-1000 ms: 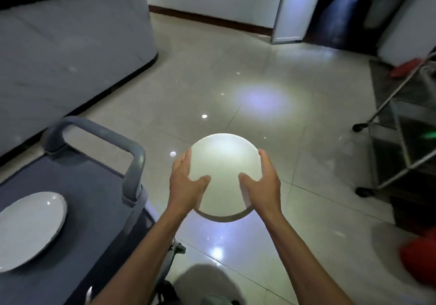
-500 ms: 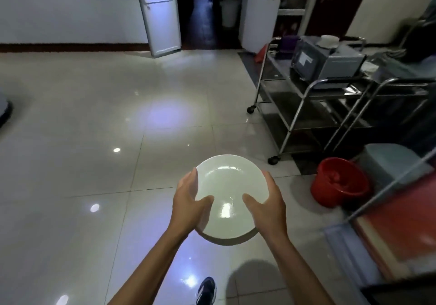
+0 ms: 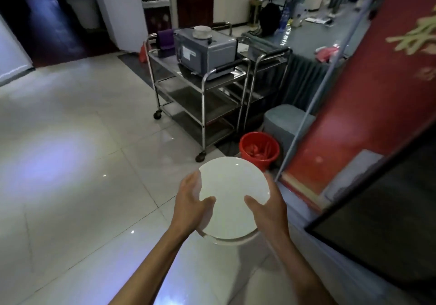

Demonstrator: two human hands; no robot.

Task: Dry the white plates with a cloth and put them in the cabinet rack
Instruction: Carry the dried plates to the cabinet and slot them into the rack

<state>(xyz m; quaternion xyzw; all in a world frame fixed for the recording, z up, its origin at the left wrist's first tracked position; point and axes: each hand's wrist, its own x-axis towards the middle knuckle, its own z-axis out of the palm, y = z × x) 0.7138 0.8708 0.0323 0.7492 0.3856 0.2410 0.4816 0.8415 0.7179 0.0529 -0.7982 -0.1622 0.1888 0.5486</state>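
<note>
A round white plate is held in front of me above the tiled floor, tilted with its far rim up. My left hand grips its left edge, thumb on the top face and fingers underneath. My right hand grips the right edge the same way. No cloth is visible. A dark cabinet front with a red patterned panel stands close on the right; no rack shows.
Two steel trolleys stand ahead, one bearing a grey appliance. A red bucket and a grey bin sit on the floor just beyond the plate. Glossy tiled floor spreads to the left; an open doorway lies far left.
The view has swung right: the grey cart with a second plate left the frame, and the trolleys, bucket and red cabinet panel came close. Both hands kept hold of the plate throughout.
</note>
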